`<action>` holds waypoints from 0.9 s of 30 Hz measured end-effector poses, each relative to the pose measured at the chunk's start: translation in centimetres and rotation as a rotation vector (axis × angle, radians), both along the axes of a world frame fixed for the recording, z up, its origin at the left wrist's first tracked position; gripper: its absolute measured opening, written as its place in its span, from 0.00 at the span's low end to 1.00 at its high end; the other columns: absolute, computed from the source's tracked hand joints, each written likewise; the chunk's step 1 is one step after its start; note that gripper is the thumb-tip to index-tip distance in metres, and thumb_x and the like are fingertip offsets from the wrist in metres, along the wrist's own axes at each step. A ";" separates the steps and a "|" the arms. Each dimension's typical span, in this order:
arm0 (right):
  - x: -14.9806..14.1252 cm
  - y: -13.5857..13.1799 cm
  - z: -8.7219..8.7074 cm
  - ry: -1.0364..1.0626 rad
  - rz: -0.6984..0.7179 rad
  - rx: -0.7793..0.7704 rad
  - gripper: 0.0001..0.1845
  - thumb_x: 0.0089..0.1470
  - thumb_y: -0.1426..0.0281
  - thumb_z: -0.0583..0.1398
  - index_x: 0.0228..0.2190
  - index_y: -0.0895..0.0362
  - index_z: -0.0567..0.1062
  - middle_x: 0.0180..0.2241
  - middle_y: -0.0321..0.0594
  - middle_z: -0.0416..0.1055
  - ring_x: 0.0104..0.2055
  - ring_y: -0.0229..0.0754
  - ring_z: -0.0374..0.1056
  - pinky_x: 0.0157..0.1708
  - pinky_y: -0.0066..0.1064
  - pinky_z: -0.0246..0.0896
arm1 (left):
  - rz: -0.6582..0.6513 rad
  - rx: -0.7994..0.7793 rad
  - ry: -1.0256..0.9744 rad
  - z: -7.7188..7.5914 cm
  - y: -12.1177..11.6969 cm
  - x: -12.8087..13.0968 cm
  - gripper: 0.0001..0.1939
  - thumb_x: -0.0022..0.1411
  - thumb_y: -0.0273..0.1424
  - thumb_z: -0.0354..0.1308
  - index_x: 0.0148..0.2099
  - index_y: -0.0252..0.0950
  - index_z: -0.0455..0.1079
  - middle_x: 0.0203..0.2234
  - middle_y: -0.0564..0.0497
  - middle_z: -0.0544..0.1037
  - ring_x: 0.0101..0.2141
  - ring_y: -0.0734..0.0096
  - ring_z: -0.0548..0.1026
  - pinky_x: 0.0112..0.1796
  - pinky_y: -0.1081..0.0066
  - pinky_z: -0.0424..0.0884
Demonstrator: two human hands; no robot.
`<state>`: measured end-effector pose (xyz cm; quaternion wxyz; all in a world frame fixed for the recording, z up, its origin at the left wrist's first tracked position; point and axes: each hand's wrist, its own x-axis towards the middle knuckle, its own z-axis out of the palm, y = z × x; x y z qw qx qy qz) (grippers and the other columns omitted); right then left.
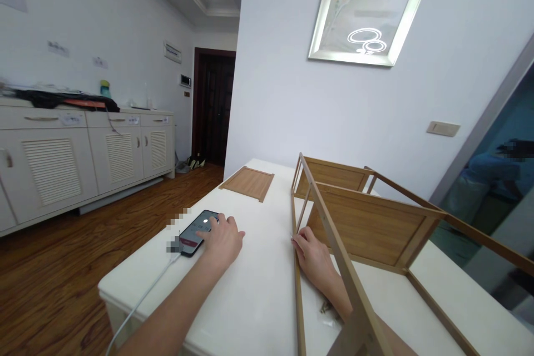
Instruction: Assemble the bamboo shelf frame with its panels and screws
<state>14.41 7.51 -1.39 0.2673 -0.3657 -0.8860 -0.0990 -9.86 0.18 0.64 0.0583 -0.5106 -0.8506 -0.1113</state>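
My left hand (223, 238) is over the right edge of a smartphone (192, 236), its fingers spread and some of them on or just above the lit screen. A white cable runs from the phone's lower end. My right hand (311, 256) reaches inside a wooden shelf frame (329, 222) that lies on its side. Its thumb and forefinger are pinched together at the frame's lower rail; a small pale thing shows at the fingertips, too small to name. Beside that wrist lie several small brass-coloured screws or bolts (325, 306) with a bit of clear plastic.
A loose wooden panel (248, 182) lies flat at the far end of the white table (246, 300). White cabinets (54, 158) line the left wall. A framed picture (371, 11) hangs above the table. Through an opening at right, a person (488, 175) is partly visible.
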 end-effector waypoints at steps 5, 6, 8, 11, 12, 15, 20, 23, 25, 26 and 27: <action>0.1 -0.2 0.2 0.005 -0.002 -0.010 0.13 0.64 0.71 0.48 0.34 0.55 0.72 0.36 0.40 0.67 0.30 0.38 0.65 0.27 0.27 0.54 | 0.007 -0.020 -0.036 0.1 -0.1 -0.3 0.22 0.64 0.41 0.52 0.51 0.28 0.68 0.49 0.29 0.67 0.50 0.42 0.64 0.41 0.37 0.66; 0.1 -0.2 0.3 0.007 -0.006 -0.008 0.14 0.64 0.71 0.48 0.34 0.55 0.72 0.36 0.40 0.67 0.30 0.38 0.65 0.27 0.27 0.54 | 0.010 -0.004 -0.010 0.2 -0.2 -0.3 0.22 0.64 0.40 0.52 0.51 0.28 0.69 0.49 0.29 0.68 0.50 0.42 0.64 0.42 0.37 0.65; 0.0 -0.3 0.4 0.010 -0.012 -0.007 0.14 0.64 0.71 0.48 0.34 0.55 0.72 0.36 0.40 0.67 0.30 0.37 0.65 0.27 0.27 0.54 | 0.002 0.046 0.062 0.7 -0.5 0.1 0.20 0.63 0.39 0.54 0.50 0.29 0.70 0.48 0.30 0.69 0.52 0.40 0.63 0.45 0.36 0.62; 0.0 -0.4 0.5 0.010 -0.011 -0.012 0.13 0.64 0.71 0.47 0.34 0.55 0.71 0.37 0.41 0.68 0.30 0.37 0.65 0.28 0.27 0.55 | -0.116 0.090 0.079 1.4 -0.8 1.3 0.17 0.64 0.37 0.54 0.47 0.30 0.71 0.45 0.34 0.72 0.51 0.44 0.66 0.47 0.47 0.65; 0.0 -0.4 0.5 0.015 -0.005 -0.015 0.13 0.64 0.71 0.47 0.35 0.55 0.71 0.37 0.41 0.68 0.30 0.37 0.66 0.29 0.27 0.55 | -0.184 0.088 0.046 1.6 -0.8 1.8 0.16 0.64 0.37 0.53 0.46 0.30 0.71 0.44 0.35 0.73 0.49 0.48 0.68 0.46 0.52 0.66; 0.0 -0.3 0.4 0.056 0.022 -0.020 0.12 0.63 0.72 0.47 0.36 0.55 0.69 0.38 0.41 0.70 0.31 0.38 0.67 0.29 0.27 0.55 | -0.409 0.099 -0.089 1.9 -0.5 3.5 0.13 0.66 0.34 0.50 0.46 0.32 0.71 0.41 0.39 0.75 0.45 0.56 0.73 0.46 0.61 0.67; 0.3 0.2 -0.6 0.138 0.074 -0.052 0.09 0.61 0.75 0.47 0.36 0.54 0.65 0.28 0.36 0.67 0.27 0.40 0.65 0.26 0.28 0.55 | -0.733 0.314 -0.272 2.1 1.4 6.7 0.16 0.66 0.28 0.47 0.53 0.35 0.67 0.43 0.43 0.77 0.46 0.61 0.74 0.48 0.64 0.68; 0.5 0.8 -1.1 0.250 0.156 -0.022 0.10 0.59 0.77 0.47 0.37 0.53 0.65 0.29 0.37 0.67 0.30 0.40 0.66 0.30 0.29 0.60 | -0.862 0.438 -0.294 1.9 2.7 8.5 0.15 0.65 0.25 0.45 0.50 0.36 0.69 0.42 0.45 0.77 0.44 0.63 0.75 0.47 0.65 0.70; 0.7 1.0 -1.0 0.299 0.204 0.040 0.11 0.59 0.78 0.47 0.39 0.53 0.65 0.32 0.39 0.68 0.33 0.41 0.66 0.32 0.30 0.62 | -0.900 0.514 -0.317 1.5 3.4 9.2 0.14 0.65 0.25 0.45 0.46 0.36 0.70 0.39 0.45 0.77 0.42 0.64 0.76 0.44 0.66 0.71; 0.7 1.0 -0.8 0.307 0.212 0.067 0.12 0.60 0.78 0.47 0.41 0.54 0.65 0.33 0.40 0.68 0.33 0.41 0.66 0.32 0.30 0.62 | -0.908 0.549 -0.328 1.3 3.7 9.4 0.13 0.66 0.25 0.44 0.45 0.36 0.70 0.38 0.45 0.77 0.40 0.65 0.76 0.43 0.66 0.72; 0.7 0.9 -0.6 0.306 0.207 0.084 0.12 0.60 0.78 0.47 0.41 0.54 0.66 0.33 0.40 0.68 0.33 0.41 0.66 0.31 0.29 0.62 | -0.914 0.574 -0.329 1.1 3.9 9.4 0.13 0.66 0.25 0.44 0.43 0.36 0.70 0.37 0.46 0.77 0.38 0.65 0.76 0.42 0.67 0.72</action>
